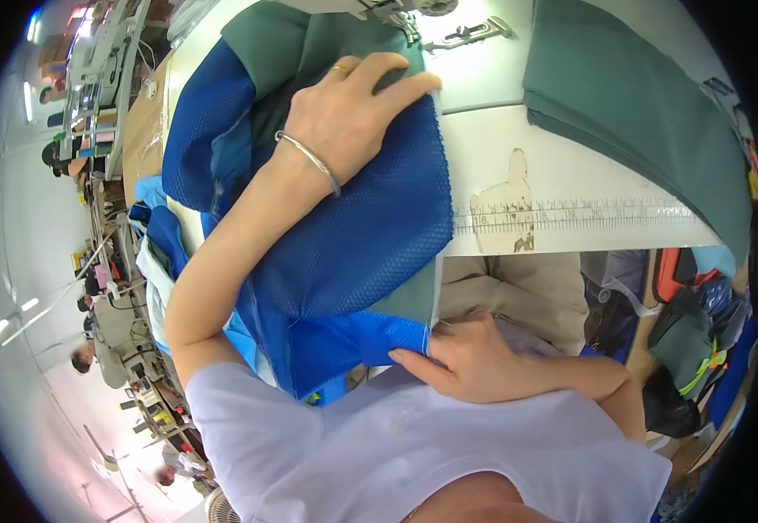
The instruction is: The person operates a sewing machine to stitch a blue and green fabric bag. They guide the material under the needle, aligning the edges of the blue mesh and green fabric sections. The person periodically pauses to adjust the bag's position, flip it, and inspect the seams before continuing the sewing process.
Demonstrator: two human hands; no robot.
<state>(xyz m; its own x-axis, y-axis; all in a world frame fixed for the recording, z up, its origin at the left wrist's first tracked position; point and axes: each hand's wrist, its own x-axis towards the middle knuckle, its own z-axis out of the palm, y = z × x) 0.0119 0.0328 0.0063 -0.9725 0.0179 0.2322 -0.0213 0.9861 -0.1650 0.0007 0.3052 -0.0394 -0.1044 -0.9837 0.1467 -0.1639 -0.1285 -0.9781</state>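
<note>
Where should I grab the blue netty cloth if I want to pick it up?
Probably its free lower corner, coming from the lap side: the blue mesh fabric hangs loose off the table edge there, while the left hand flattens its top.

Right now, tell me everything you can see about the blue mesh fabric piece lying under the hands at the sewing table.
The blue mesh fabric piece is an open-weave, bright blue net, layered with grey-green cloth that shows along its right edge and top. It drapes from the white sewing table down toward the person's lap, where smoother blue fabric hangs below it. The left hand, wearing a ring and a thin bangle, presses flat on its upper part near the machine's presser foot. The right hand pinches its lower corner.
</note>
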